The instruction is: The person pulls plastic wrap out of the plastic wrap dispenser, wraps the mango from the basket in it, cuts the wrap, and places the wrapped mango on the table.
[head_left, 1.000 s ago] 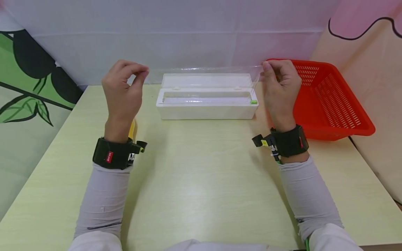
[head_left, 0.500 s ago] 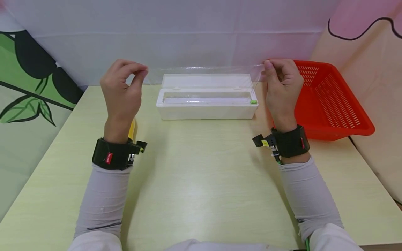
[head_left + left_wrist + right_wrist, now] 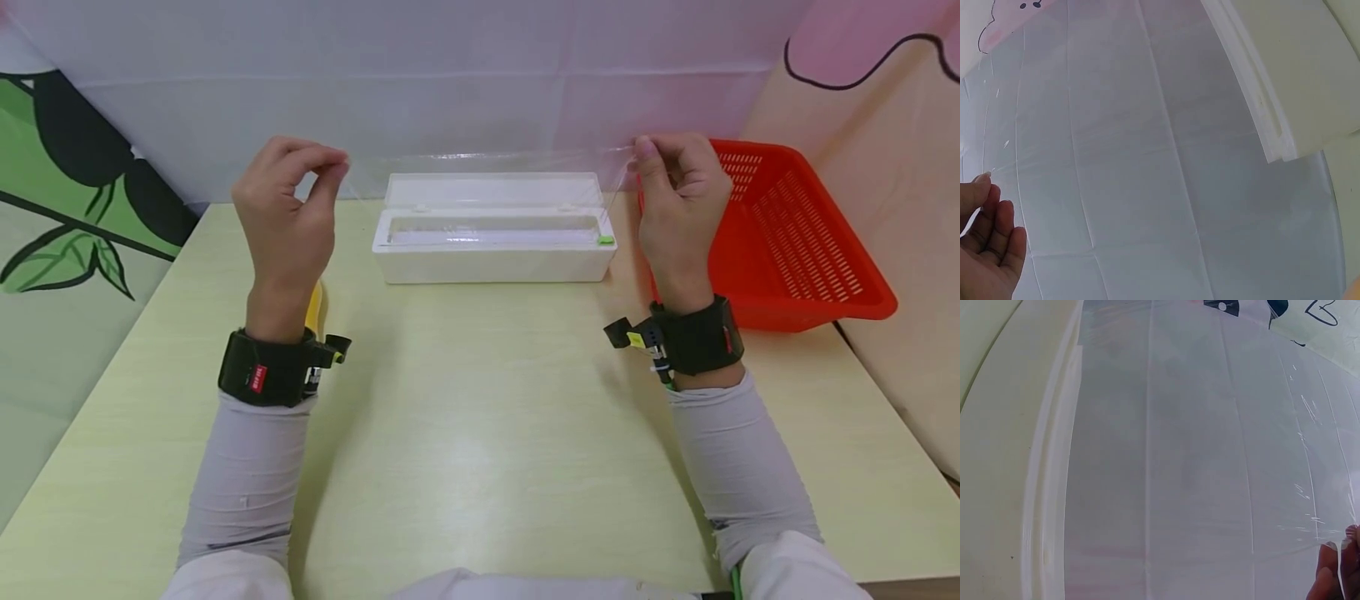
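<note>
A sheet of clear cling film (image 3: 472, 157) stretches between my two raised hands, its top edge catching the light behind a white cling film box (image 3: 491, 268). My left hand (image 3: 288, 208) pinches one corner between thumb and index finger; the left wrist view shows the pinch at the fingertips, other fingers curled. At the opposite corner my right hand (image 3: 684, 208) pinches the film the same way. From there the sheet slopes down to the box, whose lid (image 3: 491, 190) is tipped back. A small green cutter tab (image 3: 605, 240) sits at the box's right end.
A red plastic basket (image 3: 795, 242) with slotted walls stands right of the box, beside my right hand. Part of a yellow object (image 3: 316, 307) shows behind my left wrist. The pale tabletop (image 3: 465, 433) ends at a cloth-covered wall (image 3: 450, 100) behind the box.
Both hands have risen slightly and drawn a little apart, the film staying stretched between them. The box and basket have kept their places.
</note>
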`<state>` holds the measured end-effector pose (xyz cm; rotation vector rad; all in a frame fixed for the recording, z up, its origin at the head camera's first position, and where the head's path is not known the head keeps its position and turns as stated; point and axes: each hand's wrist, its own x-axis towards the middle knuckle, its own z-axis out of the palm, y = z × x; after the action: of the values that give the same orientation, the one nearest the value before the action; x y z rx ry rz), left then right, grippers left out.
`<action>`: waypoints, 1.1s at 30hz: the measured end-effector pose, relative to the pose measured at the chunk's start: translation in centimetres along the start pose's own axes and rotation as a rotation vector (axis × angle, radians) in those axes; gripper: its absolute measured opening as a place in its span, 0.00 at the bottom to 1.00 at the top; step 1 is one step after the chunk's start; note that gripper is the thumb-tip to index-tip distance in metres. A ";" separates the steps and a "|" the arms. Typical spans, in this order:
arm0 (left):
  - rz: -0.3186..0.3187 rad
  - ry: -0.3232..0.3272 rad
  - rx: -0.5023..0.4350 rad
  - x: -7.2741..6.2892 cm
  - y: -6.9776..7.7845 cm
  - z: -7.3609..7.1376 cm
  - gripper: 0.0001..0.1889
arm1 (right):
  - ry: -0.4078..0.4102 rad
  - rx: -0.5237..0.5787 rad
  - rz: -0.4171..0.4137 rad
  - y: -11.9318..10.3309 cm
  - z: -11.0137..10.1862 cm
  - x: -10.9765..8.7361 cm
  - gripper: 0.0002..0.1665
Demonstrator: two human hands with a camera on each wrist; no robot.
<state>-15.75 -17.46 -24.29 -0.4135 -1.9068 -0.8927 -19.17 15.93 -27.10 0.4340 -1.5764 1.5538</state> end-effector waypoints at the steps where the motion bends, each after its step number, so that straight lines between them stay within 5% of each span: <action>1: -0.002 0.002 -0.004 0.0 0.0 0.0 0.08 | 0.000 0.005 -0.003 0.0 0.0 0.0 0.11; 33: -0.026 0.042 -0.007 0.1 1.3 -0.6 0.08 | 0.027 0.022 0.044 -1.3 -0.3 0.1 0.05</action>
<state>-14.68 -17.03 -23.51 -0.3723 -1.8751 -0.9187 -18.17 16.00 -26.21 0.3913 -1.5595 1.6050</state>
